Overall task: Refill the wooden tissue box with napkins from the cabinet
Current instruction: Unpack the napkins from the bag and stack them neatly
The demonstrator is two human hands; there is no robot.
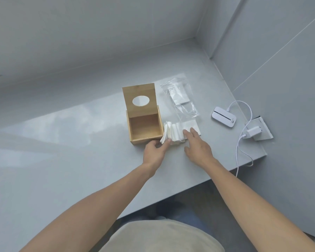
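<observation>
Pinching napkins (173, 132) | left hand (154, 150) | right hand (198, 147) flat, fingers straight | wooden tissue box (144, 124) open

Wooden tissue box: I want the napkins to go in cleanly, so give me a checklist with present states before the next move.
1. Lid of the wooden tissue box open: ok.
2. Box inside free of clutter: ok, looks empty.
3. Napkins out of the plastic bag: ok.
4. Napkins squared into one stack: not ok, fanned out.
5. Left hand on the stack's end: ok.
6. Right hand has a grip: not ok, fingers flat.
</observation>
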